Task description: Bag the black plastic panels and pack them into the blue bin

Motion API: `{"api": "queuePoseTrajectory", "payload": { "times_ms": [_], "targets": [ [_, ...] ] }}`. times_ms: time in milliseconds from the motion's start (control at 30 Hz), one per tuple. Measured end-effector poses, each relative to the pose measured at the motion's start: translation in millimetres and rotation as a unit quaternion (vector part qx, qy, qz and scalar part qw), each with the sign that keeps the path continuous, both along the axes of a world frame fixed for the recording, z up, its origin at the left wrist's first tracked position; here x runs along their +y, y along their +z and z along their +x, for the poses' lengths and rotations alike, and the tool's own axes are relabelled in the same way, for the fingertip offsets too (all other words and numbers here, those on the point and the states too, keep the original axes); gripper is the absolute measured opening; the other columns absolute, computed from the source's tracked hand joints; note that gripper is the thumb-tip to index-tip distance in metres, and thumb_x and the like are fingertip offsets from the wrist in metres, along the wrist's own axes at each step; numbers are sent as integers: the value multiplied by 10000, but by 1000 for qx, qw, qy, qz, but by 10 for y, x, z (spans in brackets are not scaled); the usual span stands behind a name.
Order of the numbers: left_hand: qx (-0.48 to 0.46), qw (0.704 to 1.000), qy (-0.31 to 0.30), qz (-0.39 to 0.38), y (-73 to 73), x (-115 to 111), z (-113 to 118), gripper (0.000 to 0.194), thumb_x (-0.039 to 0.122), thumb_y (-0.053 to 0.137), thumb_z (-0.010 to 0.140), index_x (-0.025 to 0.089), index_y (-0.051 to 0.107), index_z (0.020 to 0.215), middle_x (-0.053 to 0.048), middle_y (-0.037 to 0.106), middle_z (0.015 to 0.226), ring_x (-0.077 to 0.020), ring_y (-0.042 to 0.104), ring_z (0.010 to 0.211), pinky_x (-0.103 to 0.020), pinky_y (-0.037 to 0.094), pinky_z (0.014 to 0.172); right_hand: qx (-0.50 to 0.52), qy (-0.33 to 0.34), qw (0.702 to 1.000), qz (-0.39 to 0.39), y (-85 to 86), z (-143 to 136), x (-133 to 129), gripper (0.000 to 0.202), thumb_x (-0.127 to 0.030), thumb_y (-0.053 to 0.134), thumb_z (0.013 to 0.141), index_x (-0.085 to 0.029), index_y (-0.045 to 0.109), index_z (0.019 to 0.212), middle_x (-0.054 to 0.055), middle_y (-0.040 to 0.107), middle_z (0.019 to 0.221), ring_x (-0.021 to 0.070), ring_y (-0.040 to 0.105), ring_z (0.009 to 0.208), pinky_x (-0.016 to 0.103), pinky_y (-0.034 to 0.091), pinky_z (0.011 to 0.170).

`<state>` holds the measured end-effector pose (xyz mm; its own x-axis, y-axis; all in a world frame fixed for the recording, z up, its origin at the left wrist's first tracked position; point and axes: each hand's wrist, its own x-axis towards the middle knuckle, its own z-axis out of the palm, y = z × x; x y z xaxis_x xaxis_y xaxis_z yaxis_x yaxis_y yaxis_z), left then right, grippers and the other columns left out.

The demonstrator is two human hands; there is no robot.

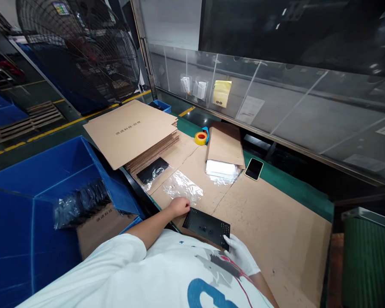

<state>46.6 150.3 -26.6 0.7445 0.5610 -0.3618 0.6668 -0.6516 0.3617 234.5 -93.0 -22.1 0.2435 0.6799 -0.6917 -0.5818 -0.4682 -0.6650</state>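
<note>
A flat black perforated panel (207, 228) lies tilted between my hands, close to my shirt at the table's near edge. My bare left hand (180, 207) is closed at the panel's upper left corner. On the right end of the panel, my white-gloved right hand (239, 252) grips the edge with the thumb on top. Just beyond my left hand, a clear plastic bag (183, 186) lies crumpled on the cardboard-covered table (276, 239). A black panel in clear plastic (153, 170) rests further left.
Stacked cardboard sheets (131, 132) stand at the back left, above a blue bin (112, 188) with bagged black pieces (80, 203). Farther back are yellow tape (200, 138), a cardboard box (225, 143) with white bags (223, 169), and a phone (254, 169).
</note>
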Motion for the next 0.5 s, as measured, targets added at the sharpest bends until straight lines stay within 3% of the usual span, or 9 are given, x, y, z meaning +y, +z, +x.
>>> {"api": "queuePoseTrajectory", "payload": {
  "times_ms": [233,500],
  "targets": [
    [-21,997,-71,16,45,-36,-132,169,224,534,800,198,701,790,-59,707,905,-221,637,842,-301,451,729,30,-2,1000,-9,-101,121,120,317,-407,809,595,-229,692,830,43,726,898,228,654,821,270,471,591],
    [-57,994,-92,10,96,-117,-97,125,209,565,786,208,689,794,-35,699,879,-204,634,842,-287,447,734,24,-51,998,-1,-341,101,188,370,-437,801,602,-290,639,901,41,711,1064,240,676,933,334,546,768]
  ]
}}
